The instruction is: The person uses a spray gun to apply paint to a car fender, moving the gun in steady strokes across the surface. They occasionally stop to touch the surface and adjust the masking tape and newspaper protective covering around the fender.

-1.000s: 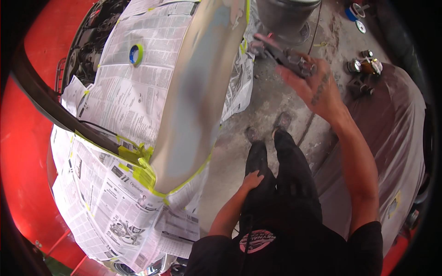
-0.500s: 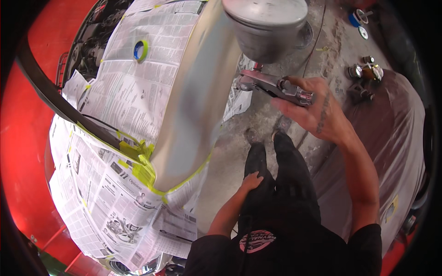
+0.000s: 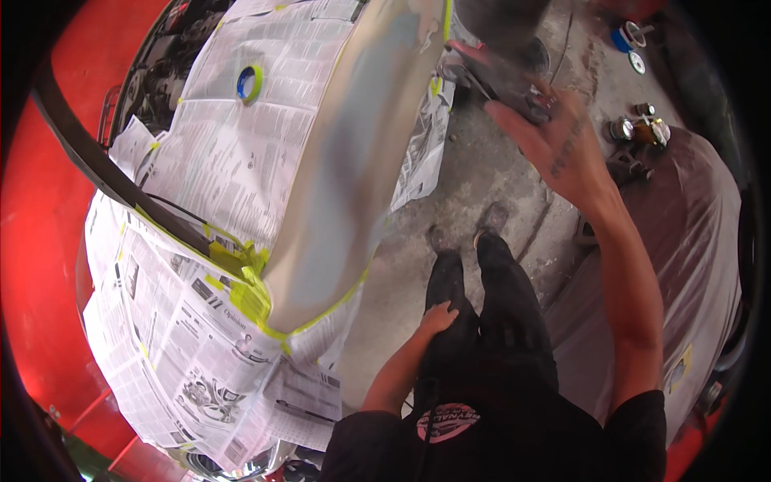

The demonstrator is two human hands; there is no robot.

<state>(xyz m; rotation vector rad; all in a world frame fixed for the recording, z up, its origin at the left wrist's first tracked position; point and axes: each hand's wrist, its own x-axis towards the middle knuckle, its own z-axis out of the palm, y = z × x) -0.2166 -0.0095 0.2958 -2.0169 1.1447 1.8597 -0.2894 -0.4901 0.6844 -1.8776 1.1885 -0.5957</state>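
Observation:
My right hand (image 3: 558, 153) is wrapped round a metal spray gun (image 3: 502, 80), whose round paint cup sits on top near the upper edge. The gun's nose points left at the far part of a beige car panel (image 3: 301, 197) with a grey patch of primer or paint along it. A gap separates the gun from the panel, and motion smears it. Low by my left thigh, my left hand (image 3: 438, 316) rests against the dark trousers with its thumb apart. Its fingertips are hard to make out. Newspaper masking (image 3: 273, 136) borders the panel, held with yellow-green tape (image 3: 250, 297).
A tape roll (image 3: 250, 84) lies on the newspaper. To the right, a translucent sheet (image 3: 675, 233) covers a large shape. Small jars (image 3: 642, 128) stand beyond it, and a blue-banded can (image 3: 626, 36) sits on the concrete floor (image 3: 474, 169). Red bodywork (image 3: 48, 241) curves along the left.
My right hand has carried the spray gun farther away and slightly right, along the panel. The grey patch looks darker in its middle. My left hand stays on the thigh.

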